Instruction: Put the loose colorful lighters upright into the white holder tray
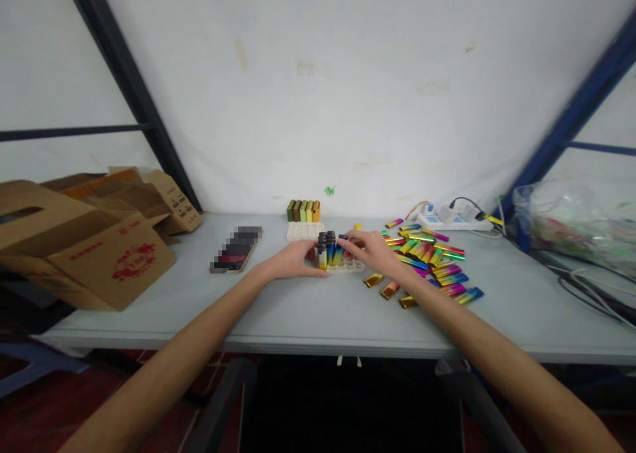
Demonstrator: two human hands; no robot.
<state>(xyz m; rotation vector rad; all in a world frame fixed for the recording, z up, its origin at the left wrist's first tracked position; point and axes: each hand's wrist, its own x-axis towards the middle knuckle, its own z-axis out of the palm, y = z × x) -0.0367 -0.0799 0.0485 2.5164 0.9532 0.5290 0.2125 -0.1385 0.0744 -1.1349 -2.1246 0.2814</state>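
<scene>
Several lighters [322,257] with dark tops stand upright in the left part of a white tray with round holes [354,266]. My left hand [297,259] is curved around the tray's left end, its thumb along the front and its fingers behind; the exact contact is partly hidden. Over the tray, my right hand [366,248] pinches a blue lighter [340,246], which leans beside the standing ones. To the right of this hand lies a loose heap of shiny rainbow-coloured lighters [437,254].
Behind the tray is another white holed tray [304,232] and a block of green-to-yellow lighters [303,210]. A phone [237,249] lies left, near open cardboard boxes [119,254]. A power strip [447,218] with cables and a clear plastic bag [571,228] are at right.
</scene>
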